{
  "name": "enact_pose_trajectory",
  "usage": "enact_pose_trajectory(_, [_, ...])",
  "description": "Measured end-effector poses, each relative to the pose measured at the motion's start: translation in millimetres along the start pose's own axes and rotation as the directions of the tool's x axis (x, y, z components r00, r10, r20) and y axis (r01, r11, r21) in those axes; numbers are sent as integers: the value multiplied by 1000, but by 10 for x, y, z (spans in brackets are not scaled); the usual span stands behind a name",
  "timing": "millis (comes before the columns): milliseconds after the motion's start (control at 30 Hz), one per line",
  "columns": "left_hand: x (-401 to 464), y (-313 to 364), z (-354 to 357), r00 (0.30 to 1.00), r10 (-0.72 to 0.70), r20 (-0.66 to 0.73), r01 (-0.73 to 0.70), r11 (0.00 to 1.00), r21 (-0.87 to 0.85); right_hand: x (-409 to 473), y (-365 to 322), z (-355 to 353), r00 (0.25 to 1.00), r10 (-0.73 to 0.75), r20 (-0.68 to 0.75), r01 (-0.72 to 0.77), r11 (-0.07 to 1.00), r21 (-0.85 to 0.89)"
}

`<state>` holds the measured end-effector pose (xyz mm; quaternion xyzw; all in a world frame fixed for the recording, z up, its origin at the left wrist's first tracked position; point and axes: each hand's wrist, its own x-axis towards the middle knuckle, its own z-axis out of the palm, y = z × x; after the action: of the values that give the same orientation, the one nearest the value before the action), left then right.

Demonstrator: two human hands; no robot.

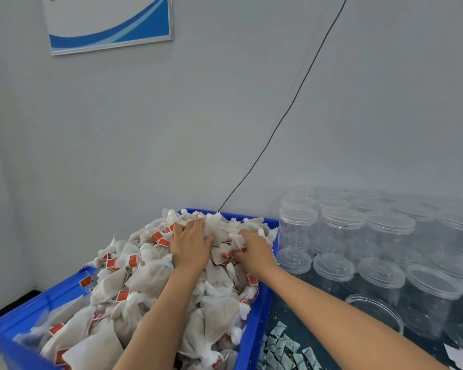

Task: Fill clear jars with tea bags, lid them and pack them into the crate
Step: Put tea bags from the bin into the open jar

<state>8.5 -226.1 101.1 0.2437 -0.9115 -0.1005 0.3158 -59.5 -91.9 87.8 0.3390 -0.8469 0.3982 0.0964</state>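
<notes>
A blue crate (254, 324) is heaped with white tea bags (134, 284) that carry red tags. My left hand (190, 244) lies on top of the heap near the far end, its fingers spread and curling into the bags. My right hand (254, 249) is just to its right, fingers curled round a tea bag. Several clear lidded jars (340, 231) stand in rows to the right of the crate. One open jar (374, 313) without a lid stands nearest, by my right forearm.
Small grey-green sachets (281, 348) lie on the dark table beside the crate's right wall. A black cable (292, 102) runs down the white wall to behind the crate. A framed blue and white sign (110, 22) hangs at the upper left.
</notes>
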Motion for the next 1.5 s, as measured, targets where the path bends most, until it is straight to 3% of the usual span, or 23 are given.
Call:
enact_pose_trajectory(167, [30, -28, 46, 1000, 5, -20, -5, 1000, -30, 123, -140, -153, 988, 73, -133, -6, 895, 447])
enact_pose_trajectory(333, [-8, -8, 22, 988, -1, -152, -45, 953, -300, 126, -149, -215, 973, 231, 28, -183, 683, 707])
enact_pose_trajectory(433, [-40, 30, -38, 989, 13, -144, -84, 862, -501, 78, -103, -236, 967, 178, 183, -255, 666, 701])
enact_pose_trajectory(567, [-111, 67, -131, 978, 195, -72, -187, 681, -708, -1, -112, -212, 970, 70, 232, -213, 707, 674])
enact_pose_trajectory(633, [-113, 61, -170, 978, 208, 0, -125, 587, -800, -6, -106, -195, 973, 97, 211, -217, 706, 674])
enact_pose_trajectory(700, [-97, 57, -196, 993, 113, 43, -22, 518, -855, 9, -93, -205, 972, 183, 149, -236, 711, 663])
enact_pose_trajectory(833, [-48, -14, -161, 977, -128, -168, 7, 816, -578, 14, -28, -273, 955, 280, 96, -273, 708, 651])
enact_pose_trajectory(933, [-14, -40, -79, 974, -159, -164, 118, 965, -233, 2, 42, -300, 941, 323, 100, -311, 711, 630])
enact_pose_trajectory(1000, [-2, -20, -54, 978, -192, -81, 195, 981, 22, -20, 102, -312, 932, 345, 108, -332, 701, 631])
enact_pose_trajectory(1067, [6, -28, -39, 976, -215, -46, 218, 970, 103, -54, 156, -345, 928, 350, 124, -342, 674, 654])
enact_pose_trajectory(1133, [27, -56, -43, 976, -207, -64, 208, 978, 5, -81, 205, -387, 929, 346, 131, -342, 669, 660])
enact_pose_trajectory(1267, [5, -63, -110, 955, -201, -218, 109, 921, -373, -109, 261, -498, 926, 344, 153, -351, 644, 680])
enact_pose_trajectory(1500, [-32, -25, -261, 873, -231, -429, -66, 815, -575, -169, 195, -702, 955, 165, 248, -297, 601, 742])
